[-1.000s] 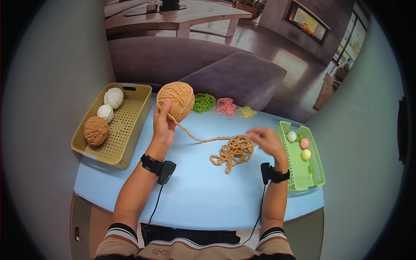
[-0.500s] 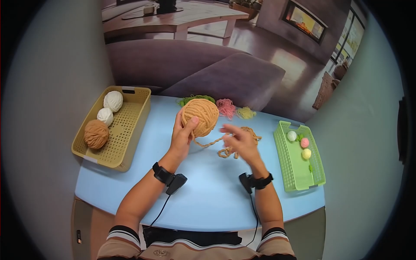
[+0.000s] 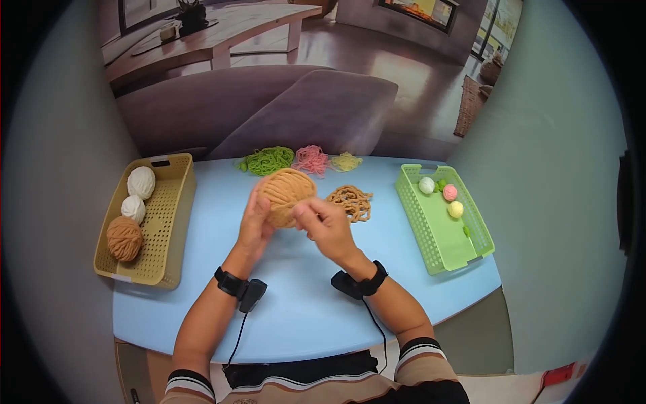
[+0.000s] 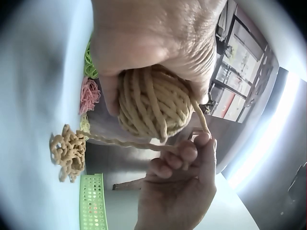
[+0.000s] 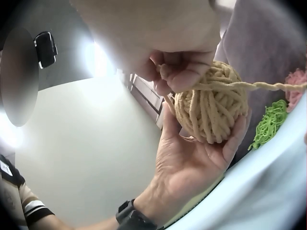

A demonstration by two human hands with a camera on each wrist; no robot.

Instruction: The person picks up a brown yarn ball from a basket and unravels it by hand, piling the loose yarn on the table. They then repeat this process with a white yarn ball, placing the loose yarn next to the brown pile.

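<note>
My left hand (image 3: 252,221) grips a thick tan yarn ball (image 3: 288,188) above the table, fingers and thumb around its sides. Close against the near right side of the ball, my right hand (image 3: 331,232) has its fingers curled round the yarn strand (image 4: 124,143). In the left wrist view, one stretch runs from the ball to the right fingertips (image 4: 204,139), and another leads from that hand to a loose tangle of tan yarn (image 3: 351,202) on the table. The right wrist view shows the strand crossing the front of the ball.
A tan basket (image 3: 176,236) at left holds two white balls and a brown yarn ball (image 3: 125,238). At right, a green basket (image 3: 441,250) contains small pompoms. Green (image 3: 269,160), pink (image 3: 311,160) and yellow yarn piles (image 3: 346,161) lie along the back.
The ball came down from the back left toward the middle. My right hand moved left from the tangle to the ball and now holds the strand there. The head view has shifted.
</note>
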